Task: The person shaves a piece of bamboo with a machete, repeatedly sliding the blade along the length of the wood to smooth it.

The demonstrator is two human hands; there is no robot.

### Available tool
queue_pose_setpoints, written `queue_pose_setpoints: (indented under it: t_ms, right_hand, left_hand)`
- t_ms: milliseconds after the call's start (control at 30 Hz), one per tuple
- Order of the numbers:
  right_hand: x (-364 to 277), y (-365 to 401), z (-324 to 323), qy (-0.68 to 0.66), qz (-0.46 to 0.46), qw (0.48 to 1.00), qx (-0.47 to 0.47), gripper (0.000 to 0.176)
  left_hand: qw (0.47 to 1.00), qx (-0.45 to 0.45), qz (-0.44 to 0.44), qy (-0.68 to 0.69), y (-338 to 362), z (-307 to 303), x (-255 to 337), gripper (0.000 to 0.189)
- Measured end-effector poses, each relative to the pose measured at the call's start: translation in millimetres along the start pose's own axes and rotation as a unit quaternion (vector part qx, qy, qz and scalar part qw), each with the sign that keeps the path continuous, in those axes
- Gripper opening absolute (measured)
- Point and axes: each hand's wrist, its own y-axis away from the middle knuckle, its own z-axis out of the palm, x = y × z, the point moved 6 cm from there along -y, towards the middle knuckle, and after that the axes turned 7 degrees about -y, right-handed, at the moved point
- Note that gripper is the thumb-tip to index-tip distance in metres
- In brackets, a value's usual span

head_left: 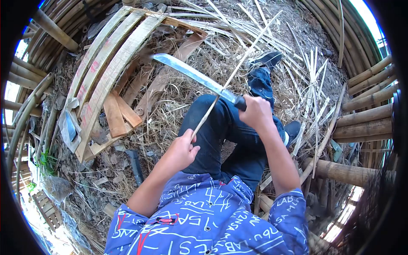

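My right hand [257, 114] is closed around the dark handle of a machete [193, 76], whose long blade points up and to the left. Held in my left hand [183, 149] is a thin bamboo strip [242, 59], which runs from my fist up to the right. Blade and strip cross just above my thigh, near the handle end, and appear to touch there. The strip's lower end is partly hidden by my left fingers. Both of my legs [208, 123], in dark trousers, are bent beneath the strip.
A wooden pallet [106, 70] lies at the left with loose boards [117, 112] beside it. Split bamboo strips [314, 76] and shavings cover the ground ahead and right. Bamboo poles [365, 125] line the right side. A dark sheath-like object [135, 165] lies near my left elbow.
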Motion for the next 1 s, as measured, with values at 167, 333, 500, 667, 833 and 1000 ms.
queue_pose_setpoints:
  t_ms: [167,333,500,667,833,1000]
  right_hand:
    - [10,6,9,0.011,-0.018,0.999,-0.044,0.022]
    - [97,-20,-19,0.014,0.157,0.987,0.026,0.022]
    - [63,15,-7,0.022,0.072,0.997,-0.022,0.023]
    - [44,26,11,-0.021,0.014,0.999,-0.046,0.022]
    - [56,9,10,0.018,0.006,1.0,-0.011,0.02]
    - [71,-3,13,0.036,0.037,0.999,-0.005,0.022]
  left_hand:
    - [1.0,-0.01,-0.012,0.013,12,6,-1,0.022]
    - [1.0,-0.019,-0.013,0.013,23,3,-9,0.022]
    - [0.999,-0.038,-0.013,0.025,13,14,-15,0.025]
    - [0.998,-0.044,-0.014,0.036,22,16,-28,0.026]
    - [0.995,-0.074,-0.012,0.063,25,14,-30,0.027]
    - [0.992,-0.103,-0.04,0.068,26,9,-31,0.028]
